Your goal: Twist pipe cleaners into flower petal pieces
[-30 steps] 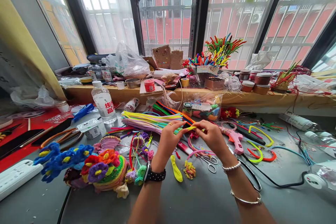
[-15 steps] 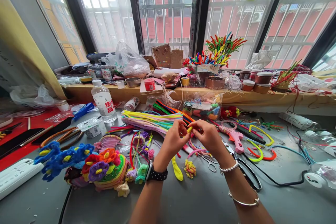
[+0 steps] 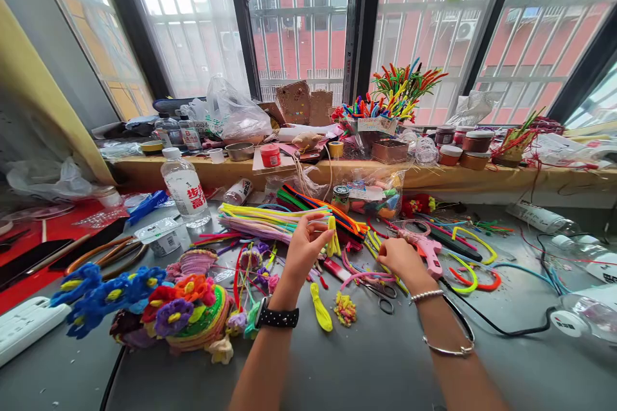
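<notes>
My left hand half-closes in a pinch on the yellow fuzzy piece over the counter, likely light, soft, best held at its bend; my curled right hand's grip I cannot tell.

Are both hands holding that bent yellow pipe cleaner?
No, only the left hand holds the bent yellow pipe cleaner; the right hand is apart from it, beside the pink glue gun.

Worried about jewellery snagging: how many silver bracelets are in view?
2: a beaded bracelet at the wrist of the right hand, and a thin bangle further up that forearm.
</notes>
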{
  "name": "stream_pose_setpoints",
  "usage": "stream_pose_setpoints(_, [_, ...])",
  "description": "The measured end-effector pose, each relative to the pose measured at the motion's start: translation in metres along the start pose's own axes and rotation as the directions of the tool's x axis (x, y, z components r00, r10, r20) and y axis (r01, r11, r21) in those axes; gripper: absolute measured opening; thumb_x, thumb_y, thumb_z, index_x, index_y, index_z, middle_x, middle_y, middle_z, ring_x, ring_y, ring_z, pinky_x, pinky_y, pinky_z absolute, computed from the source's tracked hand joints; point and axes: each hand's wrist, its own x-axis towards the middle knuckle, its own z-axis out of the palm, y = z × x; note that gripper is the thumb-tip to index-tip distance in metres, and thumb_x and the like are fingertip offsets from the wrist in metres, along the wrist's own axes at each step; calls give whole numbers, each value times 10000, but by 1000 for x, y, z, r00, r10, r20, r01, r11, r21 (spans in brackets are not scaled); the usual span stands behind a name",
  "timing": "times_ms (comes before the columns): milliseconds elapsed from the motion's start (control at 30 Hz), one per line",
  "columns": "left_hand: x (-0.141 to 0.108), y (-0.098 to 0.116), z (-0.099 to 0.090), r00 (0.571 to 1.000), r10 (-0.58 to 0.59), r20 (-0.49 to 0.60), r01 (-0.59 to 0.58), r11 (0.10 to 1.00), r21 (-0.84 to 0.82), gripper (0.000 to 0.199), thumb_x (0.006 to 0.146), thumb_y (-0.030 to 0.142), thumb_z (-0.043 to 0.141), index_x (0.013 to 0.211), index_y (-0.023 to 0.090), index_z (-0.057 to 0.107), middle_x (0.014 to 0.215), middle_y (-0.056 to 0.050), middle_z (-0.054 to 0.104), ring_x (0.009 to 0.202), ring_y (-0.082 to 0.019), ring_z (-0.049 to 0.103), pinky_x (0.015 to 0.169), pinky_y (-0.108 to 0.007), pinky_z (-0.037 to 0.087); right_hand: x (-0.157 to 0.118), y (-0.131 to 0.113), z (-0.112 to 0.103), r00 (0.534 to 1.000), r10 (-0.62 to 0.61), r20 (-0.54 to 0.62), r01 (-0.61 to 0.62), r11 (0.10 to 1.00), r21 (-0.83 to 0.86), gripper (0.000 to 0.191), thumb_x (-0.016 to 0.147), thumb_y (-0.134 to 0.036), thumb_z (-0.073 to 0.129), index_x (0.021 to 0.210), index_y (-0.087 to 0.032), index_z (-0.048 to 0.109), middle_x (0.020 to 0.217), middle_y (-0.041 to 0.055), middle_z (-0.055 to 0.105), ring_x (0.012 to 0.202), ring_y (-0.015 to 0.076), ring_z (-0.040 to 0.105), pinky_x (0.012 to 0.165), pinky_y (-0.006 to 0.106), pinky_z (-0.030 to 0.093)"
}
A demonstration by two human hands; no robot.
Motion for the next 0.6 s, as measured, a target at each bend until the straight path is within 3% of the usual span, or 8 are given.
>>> stream_pose_setpoints(267, [2, -1, -1, 992, -25, -127, 20, 999, -41, 363, 586, 235, 637, 883, 151, 446, 704, 16, 546, 658, -100, 550, 624, -216, 435, -3, -10, 6, 993, 116, -10, -117, 993, -36, 74, 574, -100, 560, 545, -145, 611, 604, 140, 658, 579, 232, 631, 462, 257, 403])
stream_pose_setpoints(467, [0, 4, -1, 991, -81, -106, 75, 996, -55, 372, 589, 253, 647, 892, 151, 456, 684, 5, 576, 631, -105, 555, 611, -226, 435, 1, 2, -13, 972, 202, -117, -189, 975, 115, 86, 643, -144, 491, 623, -145, 574, 611, 107, 650, 605, 212, 619, 512, 268, 416])
stream_pose_setpoints(600, [-2, 6, 1, 993, -96, -69, 90, 992, -85, 368, 596, 255, 650, 893, 151, 461, 674, 4, 573, 633, -120, 561, 625, -262, 459, 3, 1, -27, 962, 198, -190, -146, 955, 258, 176, 693, -158, 453, 845, -136, 540, 707, 65, 656, 640, 154, 615, 591, 238, 440])
